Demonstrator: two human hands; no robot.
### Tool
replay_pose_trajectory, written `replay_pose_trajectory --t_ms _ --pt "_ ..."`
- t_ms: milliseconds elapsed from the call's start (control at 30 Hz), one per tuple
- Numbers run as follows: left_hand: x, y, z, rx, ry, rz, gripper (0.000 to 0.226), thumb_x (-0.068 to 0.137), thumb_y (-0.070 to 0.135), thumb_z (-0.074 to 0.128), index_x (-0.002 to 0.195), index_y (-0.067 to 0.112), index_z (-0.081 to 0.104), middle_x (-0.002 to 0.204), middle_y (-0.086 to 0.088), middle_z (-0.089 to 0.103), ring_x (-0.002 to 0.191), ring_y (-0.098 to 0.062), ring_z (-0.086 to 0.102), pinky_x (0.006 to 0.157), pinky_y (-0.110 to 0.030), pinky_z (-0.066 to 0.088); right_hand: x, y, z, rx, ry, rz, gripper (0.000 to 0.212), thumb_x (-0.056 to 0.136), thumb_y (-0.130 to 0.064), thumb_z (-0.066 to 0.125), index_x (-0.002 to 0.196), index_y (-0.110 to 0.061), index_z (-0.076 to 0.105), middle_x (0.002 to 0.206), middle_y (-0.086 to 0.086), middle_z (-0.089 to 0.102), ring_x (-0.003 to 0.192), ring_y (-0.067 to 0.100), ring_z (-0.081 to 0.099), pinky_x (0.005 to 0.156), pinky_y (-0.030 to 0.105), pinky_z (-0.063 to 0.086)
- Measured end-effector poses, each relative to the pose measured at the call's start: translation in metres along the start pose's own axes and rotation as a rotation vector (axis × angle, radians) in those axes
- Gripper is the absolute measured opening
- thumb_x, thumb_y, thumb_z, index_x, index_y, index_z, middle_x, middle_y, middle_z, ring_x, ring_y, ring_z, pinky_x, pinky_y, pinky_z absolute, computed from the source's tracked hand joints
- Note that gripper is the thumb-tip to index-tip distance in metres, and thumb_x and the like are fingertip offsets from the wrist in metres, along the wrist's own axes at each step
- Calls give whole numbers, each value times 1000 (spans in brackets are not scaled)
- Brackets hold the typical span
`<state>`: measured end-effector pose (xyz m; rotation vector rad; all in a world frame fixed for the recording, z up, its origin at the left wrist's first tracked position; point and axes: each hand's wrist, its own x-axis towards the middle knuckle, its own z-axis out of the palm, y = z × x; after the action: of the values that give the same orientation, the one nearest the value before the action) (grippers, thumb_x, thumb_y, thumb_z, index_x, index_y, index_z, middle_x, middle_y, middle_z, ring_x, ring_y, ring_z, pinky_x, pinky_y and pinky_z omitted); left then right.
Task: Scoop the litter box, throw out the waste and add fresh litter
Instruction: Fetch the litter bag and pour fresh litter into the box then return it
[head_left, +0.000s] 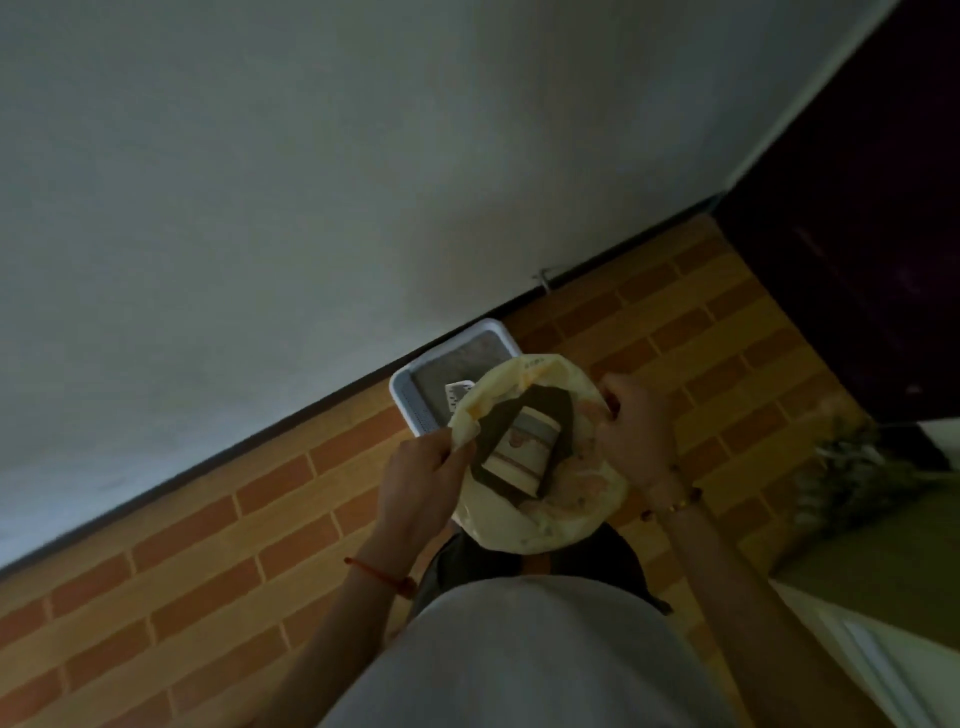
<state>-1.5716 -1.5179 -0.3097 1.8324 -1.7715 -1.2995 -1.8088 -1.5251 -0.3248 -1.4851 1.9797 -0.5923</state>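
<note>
A pale yellow plastic bag (561, 514) hangs open in front of me, held by both hands. My left hand (421, 483) pinches its left rim, and my right hand (631, 421) grips its right rim. Inside lie a dark piece of card and a cream packet with stripes (524, 447). Below and beyond the bag, a white litter box (410, 395) with grey litter sits on the floor against the wall. A small white scoop (457, 395) rests in the litter, partly hidden by the bag.
The floor (208, 545) has an orange brick pattern. A grey wall (311, 182) runs along the left, a dark opening (857, 260) at the upper right. A broom head (852, 478) and a white edge (883, 649) lie at the right.
</note>
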Motion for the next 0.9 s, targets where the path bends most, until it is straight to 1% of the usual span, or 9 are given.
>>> replay_pose_trajectory --t_ms 67,133,233,333,500,600,667,800,900 --pt "-1 14 10 34 -85 31 45 98 47 40 80 18 70 67 1 64 58 -7 59 54 -24 47 -21 14 -15 -16 71 92 32 88 -19 63 66 -19 40 61 -9 33 53 5 28 50 22 17" --pt "-2 29 21 76 -154 66 45 95 47 40 83 15 70 74 -5 67 68 -16 64 67 -39 56 -43 29 -26 -24 141 162 34 88 -19 63 66 -21 37 60 -8 32 53 5 26 50 24 17" --pt "-5 48 47 95 -263 126 43 94 44 43 92 11 70 85 -10 69 78 -23 65 77 -47 55 -75 55 -43 15 229 267 38 88 -16 63 62 -23 36 59 -8 32 53 5 26 51 24 18" --pt "-13 66 79 128 -316 185 51 84 54 39 85 11 67 79 -10 66 74 -25 63 75 -51 53 -110 84 -61 39 308 360 31 87 -15 62 65 -14 41 57 -5 32 50 8 25 50 26 20" --pt "-35 89 146 226 -372 235 51 80 68 34 78 26 63 76 -2 64 73 -22 62 77 -45 53 -181 134 -95 57 424 438 29 85 -12 61 62 -10 44 54 -1 31 49 12 23 49 27 16" --pt "-65 117 187 247 -450 302 32 93 44 51 68 25 57 68 -3 59 69 -22 58 68 -35 46 -227 160 -119 37 500 502 45 83 -13 63 56 -30 31 51 -9 29 46 5 27 48 24 15" --pt "-87 134 215 237 -531 344 31 96 31 56 67 18 60 66 -8 59 65 -24 57 65 -39 45 -263 183 -134 15 520 574 47 82 -11 65 56 -30 30 51 -10 32 46 4 30 46 23 17" --pt "-130 162 280 247 -647 375 38 86 47 58 63 17 58 61 -5 55 60 -21 55 67 -41 50 -336 237 -160 14 545 714 25 81 -15 63 61 -13 47 52 -5 41 47 13 40 45 25 24" --pt "-164 172 332 269 -721 413 39 93 31 61 59 14 51 56 -8 48 53 -20 46 56 -32 38 -388 263 -181 69 607 751 30 82 -12 63 61 -24 46 54 -13 41 49 4 40 47 21 26"
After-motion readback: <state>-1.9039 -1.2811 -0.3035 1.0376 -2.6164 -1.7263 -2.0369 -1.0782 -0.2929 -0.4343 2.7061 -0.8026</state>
